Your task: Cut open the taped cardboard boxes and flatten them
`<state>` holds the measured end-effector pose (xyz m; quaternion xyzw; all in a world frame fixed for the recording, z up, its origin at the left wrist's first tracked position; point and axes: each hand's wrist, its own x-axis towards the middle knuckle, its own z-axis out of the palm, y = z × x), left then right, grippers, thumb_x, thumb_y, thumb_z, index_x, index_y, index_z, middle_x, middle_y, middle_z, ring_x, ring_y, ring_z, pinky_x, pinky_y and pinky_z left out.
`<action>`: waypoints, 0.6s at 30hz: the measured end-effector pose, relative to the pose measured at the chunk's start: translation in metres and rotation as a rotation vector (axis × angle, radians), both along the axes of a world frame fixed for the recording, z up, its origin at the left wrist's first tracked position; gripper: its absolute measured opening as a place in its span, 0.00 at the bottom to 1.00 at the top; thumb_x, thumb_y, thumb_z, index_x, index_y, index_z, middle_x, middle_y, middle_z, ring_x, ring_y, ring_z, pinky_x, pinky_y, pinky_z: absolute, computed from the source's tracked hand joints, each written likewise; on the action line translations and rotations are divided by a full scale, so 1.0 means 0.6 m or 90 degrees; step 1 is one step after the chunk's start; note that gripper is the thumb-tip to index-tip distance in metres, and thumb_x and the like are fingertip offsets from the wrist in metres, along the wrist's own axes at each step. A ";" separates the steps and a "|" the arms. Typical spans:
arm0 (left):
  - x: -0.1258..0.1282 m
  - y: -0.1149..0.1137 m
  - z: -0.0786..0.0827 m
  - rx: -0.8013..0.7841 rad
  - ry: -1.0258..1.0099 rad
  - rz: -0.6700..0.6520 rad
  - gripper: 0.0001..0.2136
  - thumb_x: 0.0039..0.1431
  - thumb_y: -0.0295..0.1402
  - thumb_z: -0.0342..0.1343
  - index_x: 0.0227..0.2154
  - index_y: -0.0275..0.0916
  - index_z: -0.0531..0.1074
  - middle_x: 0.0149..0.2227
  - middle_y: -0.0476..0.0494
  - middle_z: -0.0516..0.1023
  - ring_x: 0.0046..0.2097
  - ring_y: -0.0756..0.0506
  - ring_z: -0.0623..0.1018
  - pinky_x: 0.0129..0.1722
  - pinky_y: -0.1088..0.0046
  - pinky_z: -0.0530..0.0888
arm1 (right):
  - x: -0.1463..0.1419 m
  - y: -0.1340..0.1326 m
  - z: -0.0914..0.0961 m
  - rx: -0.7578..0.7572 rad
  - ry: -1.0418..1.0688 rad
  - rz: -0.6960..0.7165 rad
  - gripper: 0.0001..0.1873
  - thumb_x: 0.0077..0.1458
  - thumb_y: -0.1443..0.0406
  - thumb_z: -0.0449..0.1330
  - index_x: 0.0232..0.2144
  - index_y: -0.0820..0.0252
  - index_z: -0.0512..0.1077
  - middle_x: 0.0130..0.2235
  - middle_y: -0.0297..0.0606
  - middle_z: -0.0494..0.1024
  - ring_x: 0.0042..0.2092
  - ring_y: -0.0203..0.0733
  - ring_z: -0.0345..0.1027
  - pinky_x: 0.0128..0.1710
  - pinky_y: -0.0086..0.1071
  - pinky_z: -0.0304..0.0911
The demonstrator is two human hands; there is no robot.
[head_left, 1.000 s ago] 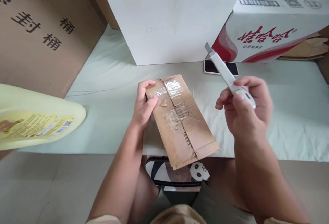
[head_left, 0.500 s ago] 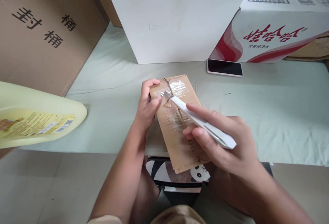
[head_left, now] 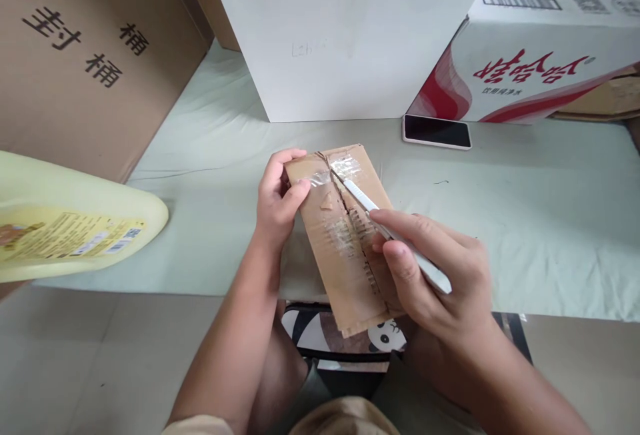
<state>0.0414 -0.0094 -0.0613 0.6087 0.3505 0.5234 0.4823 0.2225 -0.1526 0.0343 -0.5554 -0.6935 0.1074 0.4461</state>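
A black-screened phone (head_left: 437,132) lies just before a printed carton (head_left: 535,55) beside a white box (head_left: 345,62).

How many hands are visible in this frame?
2: the left hand grips the upper-left corner of the cardboard package; the right hand, to its right, holds the white cutter over the package's seam.

One head-worn camera faces forward and down from above, near the bare left hand (head_left: 279,202) and bare right hand (head_left: 453,275), its wide view spanning the flat, pale-green, cloth-covered counter (head_left: 550,228).
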 end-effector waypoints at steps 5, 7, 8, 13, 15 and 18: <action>0.002 -0.002 0.005 -0.034 -0.054 -0.006 0.19 0.57 0.46 0.67 0.47 0.45 0.75 0.40 0.44 0.77 0.36 0.46 0.76 0.33 0.70 0.75 | -0.003 -0.002 0.003 -0.059 0.010 -0.031 0.09 0.64 0.68 0.61 0.46 0.56 0.75 0.30 0.30 0.82 0.23 0.31 0.72 0.22 0.24 0.66; 0.002 -0.002 0.005 -0.043 -0.062 -0.009 0.18 0.57 0.45 0.68 0.47 0.45 0.75 0.40 0.44 0.77 0.36 0.46 0.76 0.32 0.71 0.75 | -0.005 -0.001 0.003 -0.059 0.006 -0.034 0.10 0.63 0.70 0.60 0.46 0.56 0.75 0.30 0.30 0.82 0.23 0.31 0.71 0.21 0.25 0.64; 0.002 -0.002 0.005 -0.047 -0.062 -0.010 0.18 0.57 0.45 0.67 0.47 0.45 0.75 0.40 0.45 0.77 0.36 0.46 0.76 0.32 0.71 0.75 | -0.006 -0.001 0.003 -0.054 0.001 -0.034 0.10 0.63 0.70 0.59 0.46 0.56 0.75 0.30 0.30 0.82 0.23 0.31 0.71 0.21 0.25 0.63; 0.004 -0.002 0.005 -0.044 -0.042 -0.002 0.16 0.58 0.41 0.65 0.48 0.45 0.74 0.40 0.45 0.77 0.36 0.45 0.76 0.33 0.69 0.75 | -0.009 0.001 0.000 -0.040 -0.046 -0.050 0.10 0.64 0.70 0.58 0.46 0.55 0.75 0.30 0.31 0.83 0.23 0.31 0.69 0.21 0.26 0.62; 0.006 -0.003 0.006 -0.043 -0.036 0.000 0.16 0.58 0.39 0.64 0.48 0.45 0.73 0.41 0.45 0.78 0.36 0.45 0.76 0.34 0.68 0.75 | -0.011 0.003 -0.001 -0.033 -0.070 -0.045 0.10 0.65 0.70 0.58 0.46 0.56 0.75 0.30 0.31 0.83 0.22 0.30 0.67 0.21 0.26 0.61; 0.008 -0.005 0.007 -0.045 -0.033 -0.002 0.15 0.58 0.38 0.63 0.48 0.45 0.73 0.41 0.45 0.77 0.36 0.45 0.76 0.36 0.67 0.76 | -0.012 0.006 -0.001 -0.031 -0.102 -0.034 0.11 0.65 0.69 0.57 0.47 0.56 0.75 0.32 0.32 0.83 0.23 0.31 0.69 0.23 0.26 0.63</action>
